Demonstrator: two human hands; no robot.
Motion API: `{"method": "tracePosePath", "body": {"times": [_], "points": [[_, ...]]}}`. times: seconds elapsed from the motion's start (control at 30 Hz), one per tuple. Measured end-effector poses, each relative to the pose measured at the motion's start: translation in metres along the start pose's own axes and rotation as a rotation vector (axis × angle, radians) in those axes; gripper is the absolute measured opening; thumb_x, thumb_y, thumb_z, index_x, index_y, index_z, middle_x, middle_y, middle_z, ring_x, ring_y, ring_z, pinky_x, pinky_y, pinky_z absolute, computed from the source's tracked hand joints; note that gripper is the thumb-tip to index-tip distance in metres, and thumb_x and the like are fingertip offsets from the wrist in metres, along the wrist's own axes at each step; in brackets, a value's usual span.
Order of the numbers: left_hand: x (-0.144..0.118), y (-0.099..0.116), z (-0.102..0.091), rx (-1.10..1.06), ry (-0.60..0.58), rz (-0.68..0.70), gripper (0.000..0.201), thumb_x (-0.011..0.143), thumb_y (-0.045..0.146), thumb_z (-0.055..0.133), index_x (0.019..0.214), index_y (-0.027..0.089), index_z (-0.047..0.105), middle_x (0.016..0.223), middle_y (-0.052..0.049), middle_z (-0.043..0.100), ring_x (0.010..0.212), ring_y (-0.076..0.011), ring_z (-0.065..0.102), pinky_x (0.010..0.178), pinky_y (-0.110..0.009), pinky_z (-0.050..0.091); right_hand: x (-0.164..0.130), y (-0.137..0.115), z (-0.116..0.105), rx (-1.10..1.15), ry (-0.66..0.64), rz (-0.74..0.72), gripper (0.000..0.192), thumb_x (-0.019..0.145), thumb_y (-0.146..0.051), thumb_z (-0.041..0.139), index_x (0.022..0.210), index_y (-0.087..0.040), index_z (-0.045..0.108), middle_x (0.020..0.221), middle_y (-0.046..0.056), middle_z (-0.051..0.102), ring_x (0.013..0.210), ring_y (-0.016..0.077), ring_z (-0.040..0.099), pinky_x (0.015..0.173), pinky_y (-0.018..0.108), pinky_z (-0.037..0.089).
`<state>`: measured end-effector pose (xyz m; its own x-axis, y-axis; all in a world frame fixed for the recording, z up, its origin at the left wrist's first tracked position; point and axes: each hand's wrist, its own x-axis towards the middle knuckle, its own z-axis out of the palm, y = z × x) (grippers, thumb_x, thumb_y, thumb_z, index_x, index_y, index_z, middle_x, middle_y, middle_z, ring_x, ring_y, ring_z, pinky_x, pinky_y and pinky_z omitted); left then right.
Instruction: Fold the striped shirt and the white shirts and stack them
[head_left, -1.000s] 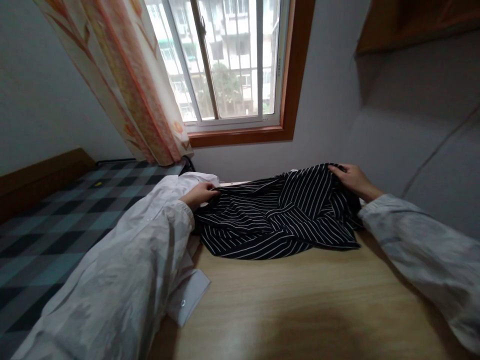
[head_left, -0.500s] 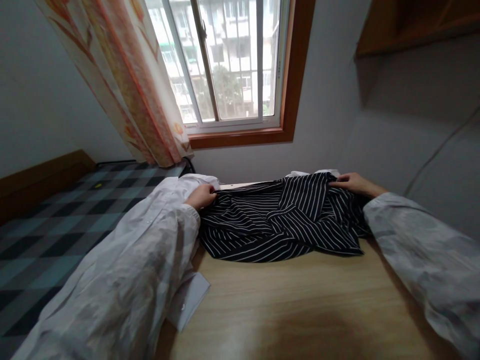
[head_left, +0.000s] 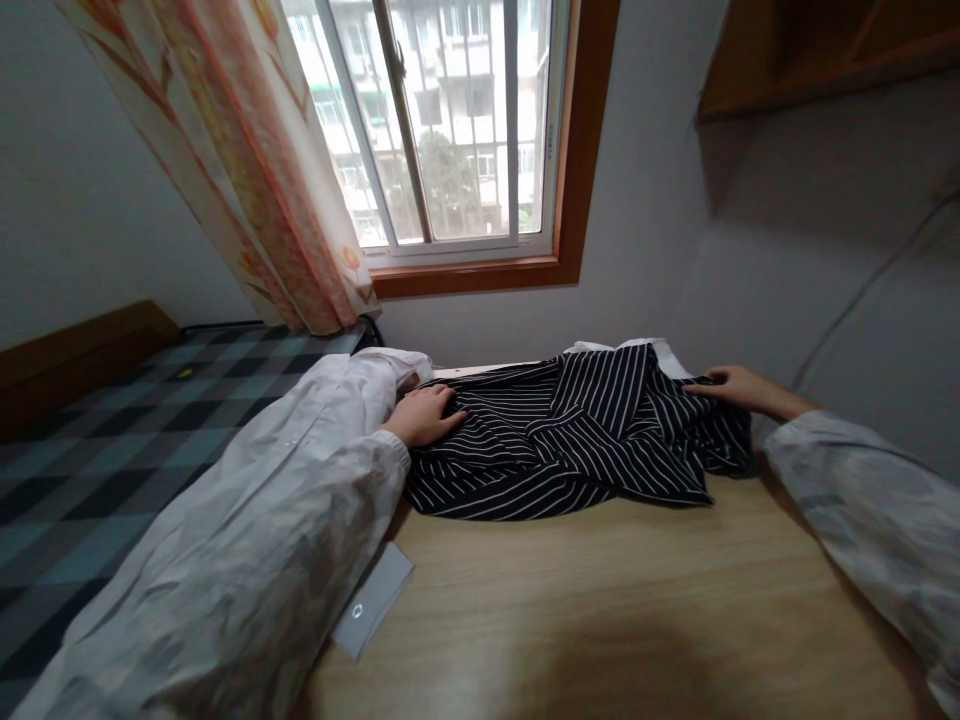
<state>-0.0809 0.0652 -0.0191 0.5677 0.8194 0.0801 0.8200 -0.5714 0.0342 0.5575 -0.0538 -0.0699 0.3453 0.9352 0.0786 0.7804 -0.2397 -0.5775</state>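
A black garment with thin white stripes [head_left: 510, 440] lies crumpled and folded over itself on the far part of the wooden tabletop [head_left: 600, 600]. My left hand [head_left: 426, 414] rests flat on its left end with the fingers spread and the thumb pointing right. At the garment's upper right end my right hand [head_left: 724, 388] pinches the fabric between thumb and fingers. A white garment [head_left: 330, 380] lies under and beside my left arm along the table's left edge. What looks like its buttoned cuff [head_left: 371, 603] shows below my sleeve.
On the left is a bed with a checked cover [head_left: 112, 430] and a wooden headboard [head_left: 90, 340]. Behind the table are a barred window [head_left: 450, 130] and a floral curtain [head_left: 247, 170]. A wooden shelf [head_left: 825, 80] hangs at upper right, near a cable [head_left: 870, 280].
My left hand has let go of the striped garment's upper left edge and now lies flat on it, slightly lower and to the right. My right hand has shifted outward to the right.
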Motion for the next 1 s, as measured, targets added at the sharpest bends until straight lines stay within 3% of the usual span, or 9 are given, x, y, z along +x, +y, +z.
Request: {"method": "tracePosePath", "body": {"times": [0.1, 0.2, 0.33, 0.43, 0.53, 0.73, 0.83, 0.9, 1.0], "points": [[0.012, -0.005, -0.003, 0.041, 0.043, -0.166, 0.060, 0.110, 0.063, 0.048, 0.136, 0.014, 0.071, 0.143, -0.022, 0.074, 0.134, -0.0382, 0.070, 0.115, -0.046, 0.053, 0.014, -0.019, 0.002, 0.027, 0.073, -0.024, 0.071, 0.070, -0.093, 0.075, 0.083, -0.023, 0.073, 0.095, 0.017, 0.081, 0.093, 0.0373, 0.075, 0.089, 0.051, 0.060], [0.025, -0.015, -0.006, 0.060, 0.036, -0.356, 0.059, 0.107, 0.060, 0.055, 0.137, 0.011, 0.068, 0.141, -0.025, 0.075, 0.130, -0.0394, 0.072, 0.110, -0.045, 0.055, 0.028, -0.047, 0.014, 0.133, 0.104, -0.033, 0.069, 0.079, -0.089, 0.072, 0.098, -0.023, 0.076, 0.109, 0.017, 0.082, 0.103, 0.0362, 0.077, 0.100, 0.051, 0.060], [0.037, -0.029, -0.007, 0.021, -0.019, -0.471, 0.048, 0.101, 0.049, 0.066, 0.135, 0.016, 0.071, 0.141, -0.021, 0.077, 0.131, -0.0366, 0.073, 0.108, -0.041, 0.058, 0.038, -0.075, 0.036, 0.112, -0.044, 0.023, 0.060, 0.069, -0.080, 0.089, 0.085, -0.023, 0.076, 0.084, 0.012, 0.079, 0.088, 0.0346, 0.076, 0.089, 0.050, 0.063], [0.042, -0.036, -0.007, -0.010, -0.056, -0.469, 0.035, 0.093, 0.037, 0.072, 0.124, 0.020, 0.079, 0.134, -0.016, 0.081, 0.126, -0.0350, 0.075, 0.106, -0.039, 0.059, 0.041, -0.082, 0.045, 0.156, -0.042, -0.051, 0.053, 0.066, -0.070, 0.096, 0.080, -0.023, 0.077, 0.073, 0.009, 0.076, 0.082, 0.0327, 0.075, 0.083, 0.047, 0.064], [0.046, -0.041, -0.011, -0.025, -0.040, -0.456, 0.029, 0.093, 0.033, 0.070, 0.116, 0.021, 0.082, 0.128, -0.014, 0.083, 0.121, -0.0337, 0.077, 0.101, -0.038, 0.060, 0.043, -0.083, 0.044, 0.263, 0.029, -0.138, 0.051, 0.071, -0.065, 0.094, 0.092, -0.021, 0.082, 0.078, 0.008, 0.078, 0.086, 0.0310, 0.075, 0.084, 0.045, 0.064], [0.053, -0.048, -0.018, -0.065, 0.224, -0.405, 0.030, 0.101, 0.033, 0.060, 0.118, 0.021, 0.081, 0.129, -0.016, 0.080, 0.117, -0.0331, 0.076, 0.100, -0.040, 0.060, 0.054, -0.086, 0.031, 0.218, 0.320, -0.110, 0.046, 0.084, -0.062, 0.081, 0.097, -0.018, 0.079, 0.087, 0.010, 0.078, 0.090, 0.0307, 0.074, 0.085, 0.043, 0.061], [0.055, -0.044, -0.014, -0.087, 0.273, -0.424, 0.033, 0.102, 0.026, 0.057, 0.126, 0.015, 0.077, 0.136, -0.021, 0.074, 0.121, -0.0338, 0.074, 0.106, -0.042, 0.059, 0.061, -0.090, 0.034, 0.252, 0.309, -0.048, 0.047, 0.082, -0.057, 0.084, 0.109, -0.020, 0.077, 0.101, 0.014, 0.082, 0.100, 0.0321, 0.077, 0.091, 0.043, 0.063], [0.053, -0.038, -0.009, -0.088, 0.276, -0.404, 0.039, 0.099, 0.021, 0.058, 0.134, 0.012, 0.073, 0.143, -0.023, 0.070, 0.128, -0.0336, 0.071, 0.112, -0.042, 0.056, 0.061, -0.090, 0.038, 0.268, 0.262, 0.002, 0.059, 0.078, -0.054, 0.089, 0.123, -0.020, 0.073, 0.115, 0.017, 0.082, 0.109, 0.0335, 0.077, 0.099, 0.047, 0.064], [0.040, -0.026, -0.008, -0.109, 0.270, -0.231, 0.041, 0.101, 0.027, 0.063, 0.138, 0.013, 0.071, 0.146, -0.021, 0.068, 0.133, -0.0332, 0.068, 0.118, -0.043, 0.053, 0.049, -0.080, 0.040, 0.200, 0.195, 0.000, 0.069, 0.077, -0.058, 0.089, 0.130, -0.019, 0.070, 0.132, 0.022, 0.079, 0.119, 0.0370, 0.077, 0.109, 0.052, 0.062]]}}
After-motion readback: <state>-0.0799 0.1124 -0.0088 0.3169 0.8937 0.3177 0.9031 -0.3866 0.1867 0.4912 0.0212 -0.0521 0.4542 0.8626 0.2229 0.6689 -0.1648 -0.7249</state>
